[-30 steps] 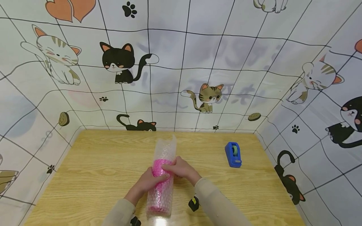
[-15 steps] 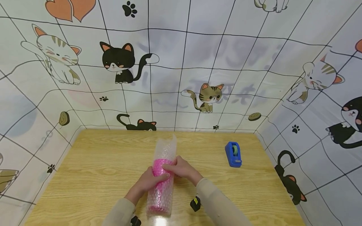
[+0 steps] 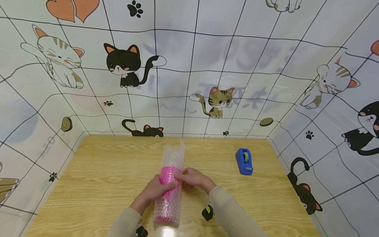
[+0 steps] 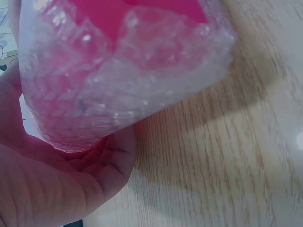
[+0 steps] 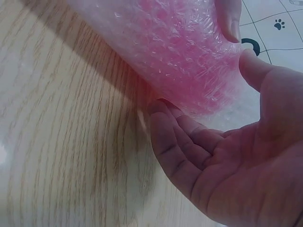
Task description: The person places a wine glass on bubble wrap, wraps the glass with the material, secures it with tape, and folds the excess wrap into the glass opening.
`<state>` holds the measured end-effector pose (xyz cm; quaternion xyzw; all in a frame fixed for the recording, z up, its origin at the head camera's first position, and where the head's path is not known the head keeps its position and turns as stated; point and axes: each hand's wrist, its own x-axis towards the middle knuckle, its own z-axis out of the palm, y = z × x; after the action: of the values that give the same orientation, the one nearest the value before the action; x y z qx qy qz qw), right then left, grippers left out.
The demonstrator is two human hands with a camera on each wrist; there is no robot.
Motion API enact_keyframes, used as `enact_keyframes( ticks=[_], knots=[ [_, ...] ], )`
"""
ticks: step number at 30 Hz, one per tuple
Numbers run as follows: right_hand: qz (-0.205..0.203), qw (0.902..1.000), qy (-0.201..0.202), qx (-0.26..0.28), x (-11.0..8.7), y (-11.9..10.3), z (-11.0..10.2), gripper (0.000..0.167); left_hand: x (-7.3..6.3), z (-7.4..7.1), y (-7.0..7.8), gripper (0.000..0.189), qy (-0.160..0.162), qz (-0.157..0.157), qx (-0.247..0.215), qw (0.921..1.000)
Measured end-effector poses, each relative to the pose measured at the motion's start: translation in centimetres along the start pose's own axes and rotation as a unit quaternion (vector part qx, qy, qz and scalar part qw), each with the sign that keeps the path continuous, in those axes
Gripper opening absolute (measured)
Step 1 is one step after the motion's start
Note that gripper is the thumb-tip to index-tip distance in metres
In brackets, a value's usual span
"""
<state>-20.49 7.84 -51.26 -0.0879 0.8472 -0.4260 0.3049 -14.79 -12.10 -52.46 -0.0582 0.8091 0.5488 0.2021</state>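
A bright pink cylinder-like object wrapped in clear bubble wrap point(image 3: 168, 202) lies lengthwise on the wooden table, loose wrap extending past its far end. My left hand point(image 3: 155, 189) holds it from the left, thumb across the top; in the left wrist view, the fingers of that hand point(image 4: 71, 184) curl beneath the bubble wrap. On the other side is my right hand point(image 3: 195, 179), its thumb tip over the top right of the wrap. The right wrist view shows this hand point(image 5: 232, 156) with loosely bent fingers beside the lower edge and a gap between palm and wrap.
A blue tape dispenser point(image 3: 244, 162) with a greenish roll stands at the right rear of the wooden table point(image 3: 112, 164). White sheeting point(image 3: 177, 65) printed with cats and grid lines encloses the back and both sides.
My right hand has shifted slightly to the right, its thumb sliding toward the edge of the wrapped object. My left hand, the wrapped object and the tape dispenser stay put.
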Motion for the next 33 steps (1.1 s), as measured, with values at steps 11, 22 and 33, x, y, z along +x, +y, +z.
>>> enact_keyframes(
  ticks=[11,22,33],
  knots=[
    [-0.017,0.9997,-0.012,0.011,-0.1,-0.2,-0.4,0.062,0.1,0.1,0.2,0.088,-0.017,0.013,-0.014,0.9997],
    [-0.025,0.9994,0.003,0.025,-0.1,-0.6,-1.0,0.07,0.0,-0.4,1.1,0.085,-0.011,0.026,-0.03,0.9992],
    [-0.041,0.9987,0.013,0.028,-0.5,-1.2,-1.9,0.074,0.0,-0.4,1.8,0.088,0.008,0.048,-0.045,0.9978]
  ],
)
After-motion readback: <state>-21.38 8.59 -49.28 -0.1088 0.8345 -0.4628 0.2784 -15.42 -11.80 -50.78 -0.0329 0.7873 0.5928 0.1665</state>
